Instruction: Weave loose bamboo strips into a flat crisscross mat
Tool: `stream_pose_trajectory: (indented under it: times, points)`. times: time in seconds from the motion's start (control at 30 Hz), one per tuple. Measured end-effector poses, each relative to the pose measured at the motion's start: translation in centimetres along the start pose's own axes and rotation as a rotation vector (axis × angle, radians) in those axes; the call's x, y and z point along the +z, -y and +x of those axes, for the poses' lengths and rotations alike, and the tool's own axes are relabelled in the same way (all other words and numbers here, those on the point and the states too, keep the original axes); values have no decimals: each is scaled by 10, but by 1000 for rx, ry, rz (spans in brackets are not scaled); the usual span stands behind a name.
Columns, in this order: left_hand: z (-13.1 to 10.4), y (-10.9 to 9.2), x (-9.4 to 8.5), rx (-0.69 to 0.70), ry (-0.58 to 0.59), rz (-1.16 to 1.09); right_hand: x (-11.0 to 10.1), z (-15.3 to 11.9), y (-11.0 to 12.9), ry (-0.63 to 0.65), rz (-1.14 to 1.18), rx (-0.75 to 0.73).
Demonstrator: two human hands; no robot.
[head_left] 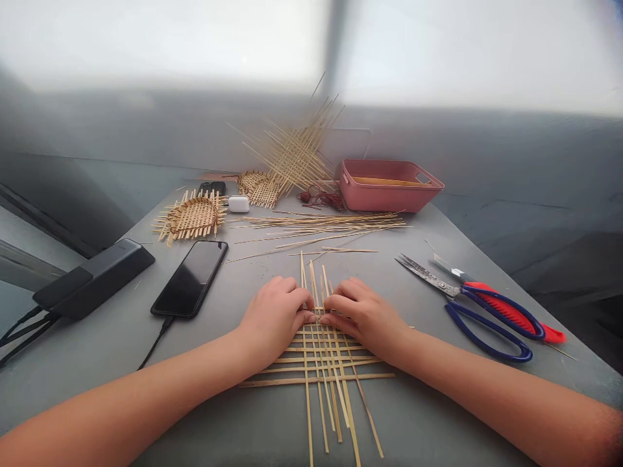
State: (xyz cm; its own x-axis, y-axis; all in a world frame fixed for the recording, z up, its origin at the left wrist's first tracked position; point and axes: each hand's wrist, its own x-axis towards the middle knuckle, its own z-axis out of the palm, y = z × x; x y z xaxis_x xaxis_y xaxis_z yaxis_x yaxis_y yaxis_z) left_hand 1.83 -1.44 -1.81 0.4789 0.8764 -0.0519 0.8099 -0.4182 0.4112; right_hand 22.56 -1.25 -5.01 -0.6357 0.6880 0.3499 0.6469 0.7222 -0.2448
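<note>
A loose lattice of crossed bamboo strips (pixel 321 360) lies on the grey table in front of me, its long strip ends reaching toward my body. At its far side my left hand (pixel 280 314) pinches the strips between thumb and forefinger. Close beside it, my right hand (pixel 363 316) does the same, thumb and forefinger pressed together on the weave. The two sets of fingertips are almost touching. Several strip ends stick up past my fingers, away from me. Parts of the lattice are hidden under both hands.
Scissors (pixel 467 298) and a red-handled knife (pixel 506 305) lie at right. A phone (pixel 191 279) and black power box (pixel 95 275) are at left. Behind are loose strips (pixel 321 224), a pink basket (pixel 389 194), woven pieces (pixel 192 217) and a white case (pixel 239 203).
</note>
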Motion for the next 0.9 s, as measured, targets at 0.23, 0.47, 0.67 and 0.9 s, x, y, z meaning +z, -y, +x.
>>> stream_pose_trajectory:
  times: [0.23,0.47,0.67,0.9]
  points:
    - [0,-2,-1,-22,8,-3,1,-1,0,-2,-7,5]
    - [1,-1,-2,-22,4,3,1,0,0,-5,0,1]
    - [-3,7,-18,126,169,-21,-1,-1,1,15,29,26]
    - [-5,7,-17,112,164,23,-1,-1,0,15,26,40]
